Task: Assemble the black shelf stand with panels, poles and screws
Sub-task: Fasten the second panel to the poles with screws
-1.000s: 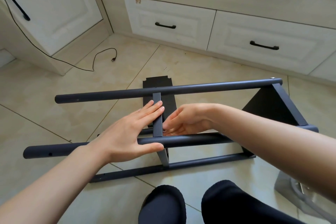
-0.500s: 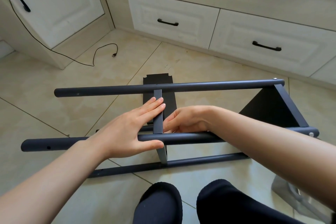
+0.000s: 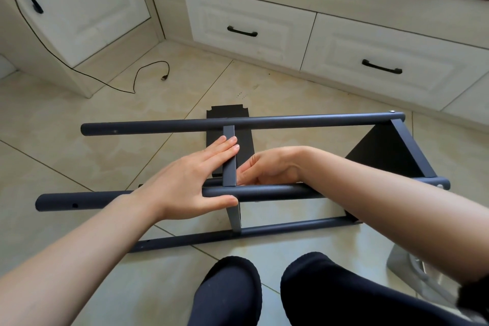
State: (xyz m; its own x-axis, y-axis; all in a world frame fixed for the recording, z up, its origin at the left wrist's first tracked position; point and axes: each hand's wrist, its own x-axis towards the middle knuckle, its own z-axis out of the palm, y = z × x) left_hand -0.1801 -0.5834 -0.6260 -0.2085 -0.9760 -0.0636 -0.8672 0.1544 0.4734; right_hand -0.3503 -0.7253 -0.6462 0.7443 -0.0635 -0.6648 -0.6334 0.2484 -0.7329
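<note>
Head view: black shelf stand (image 3: 264, 156) lies on its side on the tiled floor (image 3: 79, 145), half built. Far pole (image 3: 291, 120) runs left-right across the upper frame, near pole (image 3: 84, 200) parallel below it, a thinner-looking low pole (image 3: 277, 230) lying on the floor closest to the person. Middle panel (image 3: 229, 164) stands edge-on between far and near poles, its lower edge reaching down to the low pole. End panel (image 3: 383, 156) closes the right side, with a screw head (image 3: 440, 186) at the near pole's right tip and another at the far pole's right tip. A loose black panel (image 3: 227, 114) lies flat on the floor behind the far pole, partly hidden by the frame. Left hand (image 3: 185, 182) flat, fingers together and straight against the left face of the middle panel, thumb stretched under the near pole, so the pole sits between thumb and palm; not a full grasp. Right hand (image 3: 267, 167) reaches in from the right, fingertips bunched at the joint of middle panel and near pole; cannot tell if they pinch anything there. Two black-socked feet (image 3: 230, 294) at bottom centre, just short of the low pole. Black cable (image 3: 137, 77) with a plug end on the floor upper left. White drawers (image 3: 251, 21) with black handles along the back.
</note>
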